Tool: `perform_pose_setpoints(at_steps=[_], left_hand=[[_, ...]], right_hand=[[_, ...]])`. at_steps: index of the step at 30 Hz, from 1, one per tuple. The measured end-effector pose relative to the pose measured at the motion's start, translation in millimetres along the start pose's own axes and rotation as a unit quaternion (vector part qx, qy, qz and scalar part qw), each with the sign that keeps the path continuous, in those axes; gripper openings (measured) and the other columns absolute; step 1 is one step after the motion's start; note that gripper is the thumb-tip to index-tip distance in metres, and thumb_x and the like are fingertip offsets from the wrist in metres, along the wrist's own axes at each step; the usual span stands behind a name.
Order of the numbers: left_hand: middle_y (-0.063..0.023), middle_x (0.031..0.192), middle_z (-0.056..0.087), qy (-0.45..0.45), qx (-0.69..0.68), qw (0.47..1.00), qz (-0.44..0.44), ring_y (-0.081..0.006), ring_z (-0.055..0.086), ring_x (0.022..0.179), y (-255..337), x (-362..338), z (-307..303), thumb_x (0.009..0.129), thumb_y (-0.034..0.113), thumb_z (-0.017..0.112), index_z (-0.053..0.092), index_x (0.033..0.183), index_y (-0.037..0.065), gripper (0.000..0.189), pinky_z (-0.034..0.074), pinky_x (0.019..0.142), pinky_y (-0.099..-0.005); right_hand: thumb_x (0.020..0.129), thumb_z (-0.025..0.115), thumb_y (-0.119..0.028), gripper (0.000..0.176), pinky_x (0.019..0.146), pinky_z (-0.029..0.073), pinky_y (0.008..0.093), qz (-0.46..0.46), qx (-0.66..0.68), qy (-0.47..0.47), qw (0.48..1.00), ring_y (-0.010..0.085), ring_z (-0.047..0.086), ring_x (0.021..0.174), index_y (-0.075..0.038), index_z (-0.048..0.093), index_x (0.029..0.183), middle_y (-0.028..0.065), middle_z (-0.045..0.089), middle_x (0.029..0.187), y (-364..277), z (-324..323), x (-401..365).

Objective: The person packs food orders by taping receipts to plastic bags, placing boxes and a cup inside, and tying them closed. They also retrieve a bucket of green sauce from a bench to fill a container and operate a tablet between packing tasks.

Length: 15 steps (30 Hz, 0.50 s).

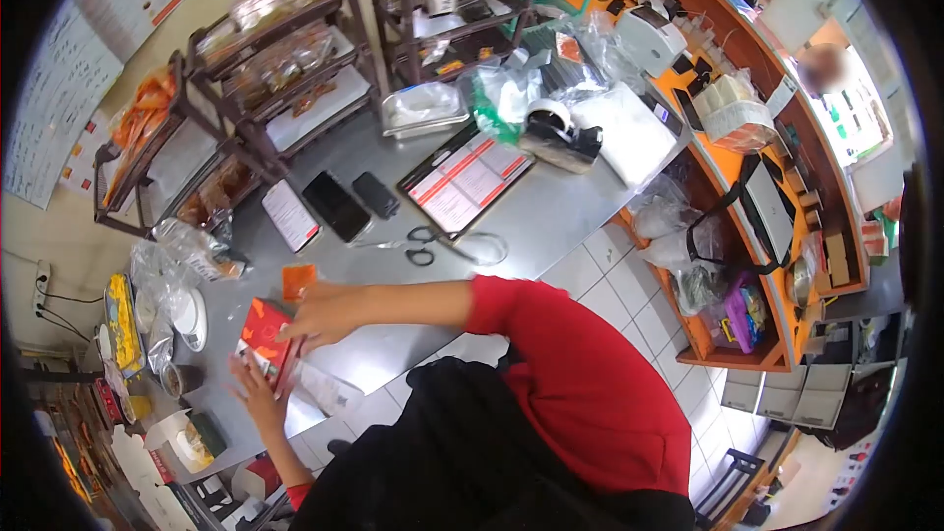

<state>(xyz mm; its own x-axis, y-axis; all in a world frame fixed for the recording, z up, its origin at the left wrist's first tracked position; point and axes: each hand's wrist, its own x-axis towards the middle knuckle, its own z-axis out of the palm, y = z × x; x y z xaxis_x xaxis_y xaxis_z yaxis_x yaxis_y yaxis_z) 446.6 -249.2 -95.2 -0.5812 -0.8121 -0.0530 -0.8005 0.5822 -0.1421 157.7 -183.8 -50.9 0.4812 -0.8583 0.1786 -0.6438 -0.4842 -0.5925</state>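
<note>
A red cardboard box [264, 327] with orange and white markings is near the left front edge of the metal table. My left hand [260, 401] grips its near end, fingers spread along the side. From the right, my right hand [323, 316] bends its fingers over the box's edge; the fingertips are partly hidden. Just beyond that hand lies an orange square packet [299, 281]. A clear plastic bag [329, 389] with faint print lies by the table edge, right of the box.
Scissors [421, 245], a black phone [336, 206] and a red-and-white printed sheet [470, 180] lie farther back on the metal table [551, 221]. A tape dispenser [560, 141] stands beyond them. Brown racks [285, 59] line the wall. An opened food box [185, 441] sits at the left corner.
</note>
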Motion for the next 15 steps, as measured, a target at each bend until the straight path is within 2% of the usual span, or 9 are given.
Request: perform_pose_setpoints(at_steps=[2,3,4,5,6,9,11,12,15], left_hand=[[-0.0211,0.148,0.017,0.057,-0.031,0.996,-0.057,-0.0357,0.012,0.138,40.1,1.1,-21.0,0.07,0.043,0.071,0.02,0.143,0.005,0.096,0.007,0.109,-0.053],[-0.0208,0.147,0.018,0.138,-0.092,0.983,-0.078,-0.035,0.014,0.137,65.0,7.3,-18.5,0.072,0.041,0.071,0.022,0.142,0.005,0.093,0.009,0.109,-0.0525],[-0.0206,0.147,0.02,0.216,-0.154,0.959,-0.095,-0.0343,0.017,0.137,91.3,13.4,-18.9,0.073,0.038,0.071,0.023,0.142,0.005,0.09,0.012,0.109,-0.0521],[-0.0186,0.143,0.03,0.276,-0.452,0.849,-0.002,-0.0321,0.028,0.132,150.5,27.0,-36.8,0.082,0.029,0.065,0.03,0.138,0.003,0.072,0.022,0.107,-0.0462],[-0.0162,0.138,0.039,0.219,-0.479,0.85,0.002,-0.029,0.036,0.128,198.1,36.9,-45.1,0.085,0.018,0.06,0.036,0.135,0.001,0.057,0.027,0.105,-0.0396],[-0.0161,0.137,0.041,0.124,-0.557,0.81,0.139,-0.0278,0.036,0.128,378.5,65.7,-65.5,0.082,0.013,0.062,0.039,0.132,0.0,0.057,0.024,0.107,-0.0377],[-0.0173,0.138,0.039,0.062,-0.608,0.758,0.227,-0.0285,0.035,0.128,472.3,80.9,-61.5,0.081,0.011,0.064,0.039,0.133,0.0,0.059,0.024,0.107,-0.0378],[-0.0177,0.138,0.038,0.036,-0.626,0.733,0.265,-0.0286,0.035,0.129,514.2,85.0,-61.9,0.08,0.01,0.064,0.039,0.133,0.001,0.06,0.024,0.107,-0.0377],[-0.0188,0.14,0.034,-0.003,-0.664,0.667,0.339,-0.0284,0.035,0.129,601.7,96.0,-39.8,0.076,0.005,0.067,0.04,0.132,0.0,0.063,0.03,0.104,-0.038]], right_hand=[[0.077,0.066,-0.031,0.036,0.071,0.046,0.0398,-0.018,-0.067,0.231,0.97,0.0291,0.059,0.084,-0.01,0.061,0.106,0.0101,0.064,0.094,29.4,-42.9,-98.5],[0.073,0.059,-0.035,0.04,0.077,0.042,0.0395,0.122,-0.025,0.324,0.938,0.0281,0.06,0.081,-0.012,0.061,0.106,0.0124,0.064,0.087,31.0,-81.5,-157.3],[0.072,0.062,-0.029,0.042,0.085,0.037,0.039,0.114,-0.029,0.527,0.842,0.0268,0.054,0.096,-0.007,0.059,0.109,0.012,0.061,0.1,51.1,-99.0,-221.1],[0.07,0.068,-0.026,0.05,0.089,0.034,0.0404,0.282,-0.195,0.544,0.766,0.0281,0.047,0.105,-0.006,0.057,0.115,0.013,0.054,0.117,78.2,-115.4,-286.8],[0.064,0.076,-0.026,0.074,0.094,0.033,0.0443,0.332,-0.315,0.548,0.701,0.0337,0.043,0.112,-0.005,0.045,0.128,0.0174,0.046,0.127,80.0,-141.9,-340.2],[0.058,0.081,-0.025,0.1,0.106,0.027,0.0394,0.432,-0.119,0.482,0.753,0.0361,0.031,0.129,0.001,0.026,0.137,0.0209,0.032,0.139,117.8,-144.4,-435.2],[0.06,0.08,-0.022,0.091,0.102,0.033,0.038,0.377,-0.124,0.404,0.824,0.0291,0.039,0.125,-0.007,0.033,0.136,0.0143,0.043,0.134,138.3,-139.0,-460.2],[0.061,0.078,-0.021,0.082,0.095,0.04,0.0391,0.463,0.036,0.382,0.799,0.0294,0.048,0.116,-0.011,0.038,0.132,0.0116,0.053,0.124,115.0,-155.8,-457.4],[0.064,0.072,-0.026,0.078,0.083,0.045,0.0449,0.493,-0.049,0.45,0.743,0.0355,0.054,0.101,-0.01,0.036,0.131,0.0172,0.056,0.105,96.7,-135.4,-450.2]])
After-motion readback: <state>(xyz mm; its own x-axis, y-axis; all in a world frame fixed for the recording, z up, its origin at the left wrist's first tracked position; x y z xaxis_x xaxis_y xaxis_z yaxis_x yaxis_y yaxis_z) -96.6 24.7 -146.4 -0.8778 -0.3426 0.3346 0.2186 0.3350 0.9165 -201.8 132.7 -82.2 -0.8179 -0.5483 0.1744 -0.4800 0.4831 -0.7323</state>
